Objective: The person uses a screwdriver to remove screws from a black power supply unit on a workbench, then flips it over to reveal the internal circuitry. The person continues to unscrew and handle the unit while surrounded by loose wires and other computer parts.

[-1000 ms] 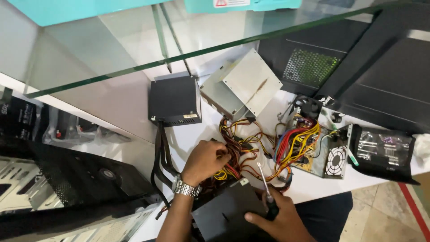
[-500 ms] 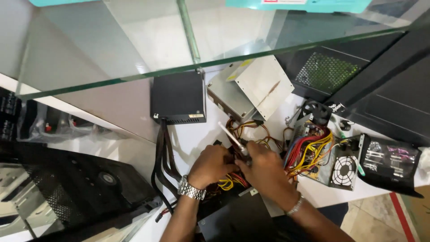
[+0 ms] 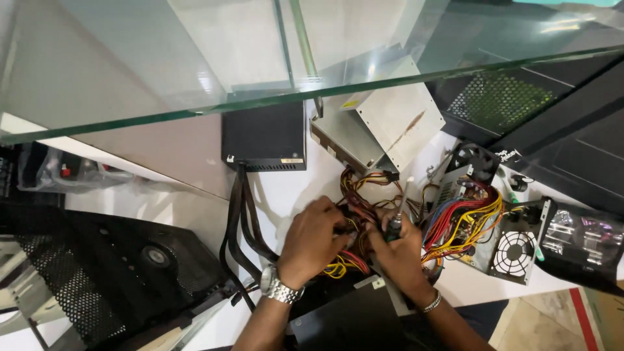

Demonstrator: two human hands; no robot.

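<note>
At lower centre of the frame, my left hand (image 3: 313, 239) presses into the tangled wire bundle (image 3: 354, 224) on the white surface (image 3: 286, 188); my right hand (image 3: 398, 250) is clamped around a screwdriver (image 3: 396, 218).

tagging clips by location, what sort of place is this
Probably a computer repair bench: opened power supply units with loose coloured wires on a white table, and a screwdriver in the right hand.

Bare forearms, steel wristwatch (image 3: 281, 290), thin bracelet (image 3: 431, 303)
</note>
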